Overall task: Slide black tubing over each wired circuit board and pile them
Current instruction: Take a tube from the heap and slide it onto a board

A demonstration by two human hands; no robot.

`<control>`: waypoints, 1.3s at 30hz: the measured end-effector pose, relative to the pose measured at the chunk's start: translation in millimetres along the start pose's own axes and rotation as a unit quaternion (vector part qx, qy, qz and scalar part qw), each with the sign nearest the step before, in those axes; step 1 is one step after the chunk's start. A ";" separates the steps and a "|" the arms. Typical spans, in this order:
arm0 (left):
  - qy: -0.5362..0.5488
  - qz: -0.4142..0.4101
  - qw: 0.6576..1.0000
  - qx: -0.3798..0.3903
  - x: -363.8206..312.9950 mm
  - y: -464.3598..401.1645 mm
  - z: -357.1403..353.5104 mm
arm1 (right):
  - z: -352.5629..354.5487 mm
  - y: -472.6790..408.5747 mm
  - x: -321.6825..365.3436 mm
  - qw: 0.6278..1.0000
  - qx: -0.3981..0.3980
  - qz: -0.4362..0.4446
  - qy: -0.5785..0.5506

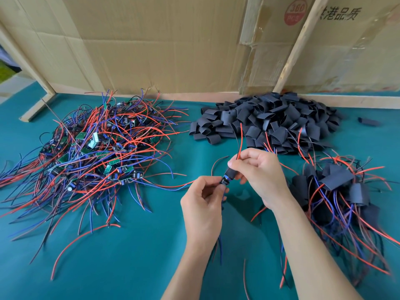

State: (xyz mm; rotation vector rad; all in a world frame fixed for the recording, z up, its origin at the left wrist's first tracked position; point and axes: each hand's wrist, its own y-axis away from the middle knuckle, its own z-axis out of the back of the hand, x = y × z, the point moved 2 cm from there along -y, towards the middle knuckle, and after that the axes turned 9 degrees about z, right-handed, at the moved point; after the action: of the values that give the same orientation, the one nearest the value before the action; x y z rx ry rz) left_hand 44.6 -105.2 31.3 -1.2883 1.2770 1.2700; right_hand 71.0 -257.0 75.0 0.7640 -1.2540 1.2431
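Observation:
Over the middle of the green table, my left hand (202,202) pinches the near end of a small circuit board (225,181) with red and blue wires. My right hand (257,169) grips a piece of black tubing (231,173) that covers the board's far end, and red and black wires stick up out of its fingers. A big heap of bare wired boards (95,146) lies at the left. Loose black tubing pieces (268,120) are heaped at the back right. Boards sleeved in tubing (337,187) lie in a pile at the right.
Cardboard sheets (164,42) in wooden frames stand along the back of the green table cloth (134,260). One stray tubing piece (369,121) lies at the far right. Loose wire ends spread across the cloth around both wired piles.

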 end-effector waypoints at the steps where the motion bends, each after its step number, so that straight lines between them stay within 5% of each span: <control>1: -0.007 -0.003 1.000 0.002 0.1 0.1 -0.6 | 0.6 0.1 0.9 1.000 -0.006 0.004 0.008; 15: -0.088 -0.046 0.995 0.006 1.5 1.3 -4.0 | 3.0 -1.0 -2.3 0.994 -0.018 0.010 0.107; 24: -0.101 -0.054 0.993 -0.008 0.8 1.4 -4.5 | 0.6 -2.3 -6.1 0.997 -0.035 -0.073 0.020; 32: -0.096 -0.053 0.994 -0.016 0.6 1.1 -3.8 | -0.4 1.2 -0.3 0.995 -0.010 -0.011 0.099; 39: -0.064 -0.050 0.996 -0.044 -1.1 1.6 -2.4 | -8.0 3.9 3.7 0.997 0.057 -0.056 0.022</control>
State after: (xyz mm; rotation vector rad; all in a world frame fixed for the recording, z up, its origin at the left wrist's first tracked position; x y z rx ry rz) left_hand 43.3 -107.6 32.7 -1.2949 1.0651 1.3279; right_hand 68.9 -247.7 76.0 0.8722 -1.0968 1.2409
